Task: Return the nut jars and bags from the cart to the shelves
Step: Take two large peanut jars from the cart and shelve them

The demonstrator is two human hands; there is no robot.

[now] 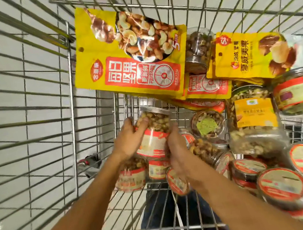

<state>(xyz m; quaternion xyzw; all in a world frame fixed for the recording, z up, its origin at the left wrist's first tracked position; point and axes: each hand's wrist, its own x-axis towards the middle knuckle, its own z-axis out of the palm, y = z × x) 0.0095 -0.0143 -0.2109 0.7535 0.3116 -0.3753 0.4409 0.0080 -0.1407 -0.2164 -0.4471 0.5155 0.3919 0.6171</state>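
Both my hands reach down into a wire shopping cart (70, 116). Between them is a clear nut jar (154, 129) with a red-and-white label and a silver lid. My left hand (128, 138) wraps its left side, and my right hand (176, 150) holds its lower right side. Several more jars with red labels (131, 175) lie under and around it. A large yellow nut bag (129, 58) leans against the cart's far wall. No shelves are in view.
A smaller yellow bag (247, 56) lies at the right on other bags. Big jars (253, 117) and red-lidded jars (283, 187) crowd the cart's right side. The cart's left part shows bare wire, with white floor tiles beneath.
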